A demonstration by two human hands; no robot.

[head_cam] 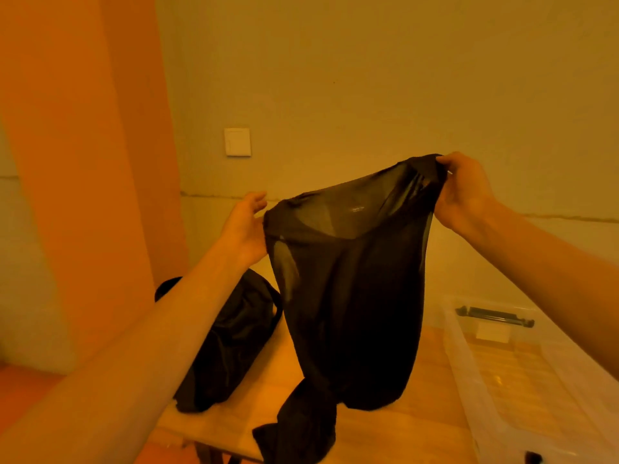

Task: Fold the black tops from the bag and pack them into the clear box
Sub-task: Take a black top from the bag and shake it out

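Step in hand, I judge: top (348,296) out of bag (231,343), held up for spreading, fold not begun. Right hand (464,192) pinches one shoulder high; left hand (246,226) holds other shoulder lower, grip partly hidden by cloth. Top hangs above worktop (254,390), between bag and box (469,380). Neck up, hem down, long axis near vertical, shoulder line sloping up to right. One sleeve trails low. Next I'd lay it flat and smooth sleeves before folding.
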